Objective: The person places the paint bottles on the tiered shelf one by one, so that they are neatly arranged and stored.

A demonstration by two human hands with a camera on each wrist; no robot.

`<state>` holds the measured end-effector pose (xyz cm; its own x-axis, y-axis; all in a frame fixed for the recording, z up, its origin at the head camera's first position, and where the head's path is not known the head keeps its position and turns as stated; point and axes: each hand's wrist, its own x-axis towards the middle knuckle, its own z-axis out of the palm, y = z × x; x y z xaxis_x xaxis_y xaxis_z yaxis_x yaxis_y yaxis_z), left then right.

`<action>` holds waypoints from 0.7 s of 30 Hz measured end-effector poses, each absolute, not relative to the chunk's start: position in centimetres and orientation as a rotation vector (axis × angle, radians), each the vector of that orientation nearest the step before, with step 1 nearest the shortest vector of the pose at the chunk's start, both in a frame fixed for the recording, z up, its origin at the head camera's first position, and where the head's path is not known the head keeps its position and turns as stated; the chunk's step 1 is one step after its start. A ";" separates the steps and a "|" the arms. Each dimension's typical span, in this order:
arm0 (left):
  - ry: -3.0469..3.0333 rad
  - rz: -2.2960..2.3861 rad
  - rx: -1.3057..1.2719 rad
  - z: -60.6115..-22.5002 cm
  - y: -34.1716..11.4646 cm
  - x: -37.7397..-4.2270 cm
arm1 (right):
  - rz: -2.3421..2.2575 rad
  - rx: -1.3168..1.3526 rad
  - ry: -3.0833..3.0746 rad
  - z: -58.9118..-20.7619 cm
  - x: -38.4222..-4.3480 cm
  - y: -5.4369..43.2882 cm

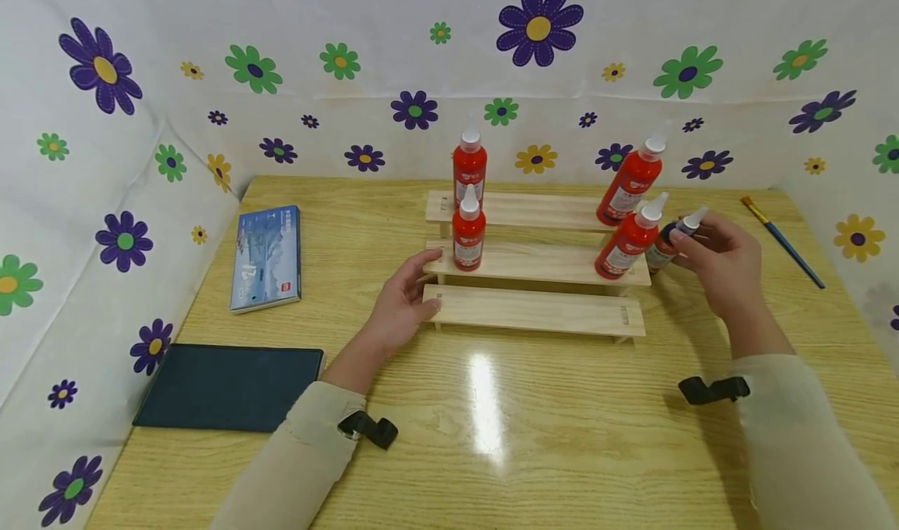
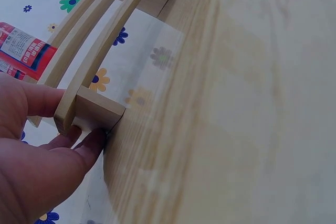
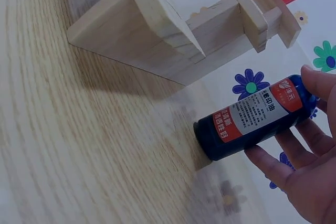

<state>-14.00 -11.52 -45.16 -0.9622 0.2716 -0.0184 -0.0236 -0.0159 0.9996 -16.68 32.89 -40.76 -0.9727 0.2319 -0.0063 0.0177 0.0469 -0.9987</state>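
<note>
A three-step wooden rack (image 1: 534, 310) stands mid-table with two red bottles at its left end, one red bottle (image 1: 468, 237) on the middle step and another (image 1: 469, 172) on the top. Two more red bottles (image 1: 628, 241) (image 1: 630, 183) are at the right end. My left hand (image 1: 400, 300) grips the rack's left end; its fingers and thumb lie around a step's end (image 2: 97, 109) in the left wrist view. Beside the rack's right end, my right hand (image 1: 723, 261) holds a small dark bottle (image 3: 252, 116) with a white nozzle, near its neck, base close to the tabletop.
A blue box (image 1: 265, 257) and a dark flat pad (image 1: 228, 387) lie at the left of the wooden table (image 1: 562, 452). A paintbrush (image 1: 783, 241) with a blue handle lies at the right. Flower-printed white cloth (image 1: 456, 54) hangs behind and at both sides.
</note>
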 end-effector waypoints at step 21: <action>2.045 2.099 0.274 -45.2 -11.5 -13.9 | 2.089 -0.006 -2.058 -38.6 -11.9 33.0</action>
<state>-13.89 -11.45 -45.15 -0.9631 0.2689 -0.0056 -0.0127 -0.0245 0.9996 -11.87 32.99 -38.57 -0.9783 0.1506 0.1424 -0.1446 -0.0037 -0.9895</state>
